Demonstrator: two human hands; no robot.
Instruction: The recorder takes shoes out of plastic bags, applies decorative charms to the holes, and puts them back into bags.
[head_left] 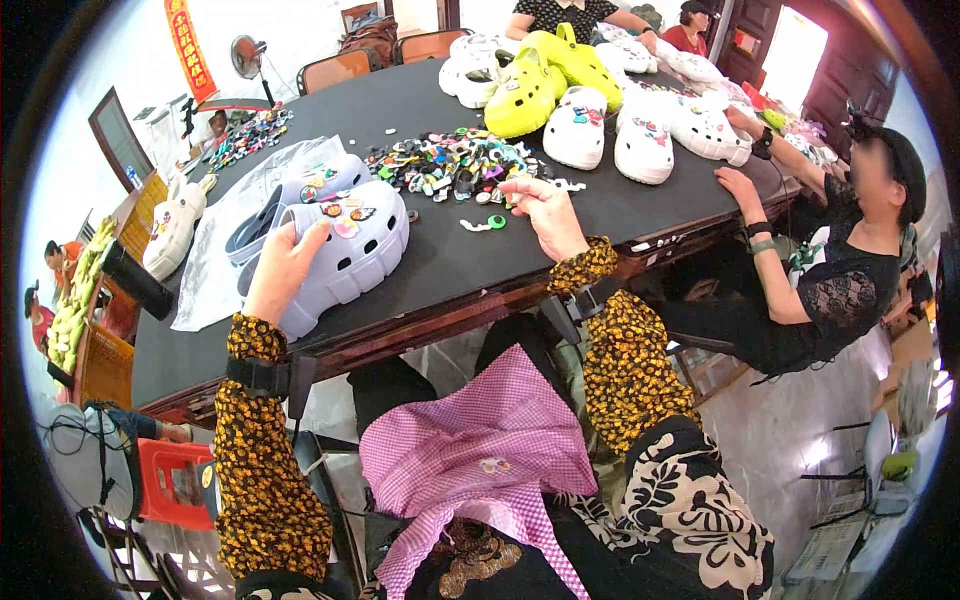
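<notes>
Hands: left [283,268] grips clog [352,245], right [545,212] fingertips blurred

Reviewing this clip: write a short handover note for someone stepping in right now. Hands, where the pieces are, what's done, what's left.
Left hand: steadies the pale lavender clog at its heel, on the black table.
Right hand: fingertips at the near edge of the pile of shoe charms; whether it has a grip on one cannot be told.
Done: several charms already sit on the clog's upper; a second lavender clog lies behind it on a clear plastic bag.
Left: open holes remain on the held clog. White and yellow clogs lie further back.
</notes>
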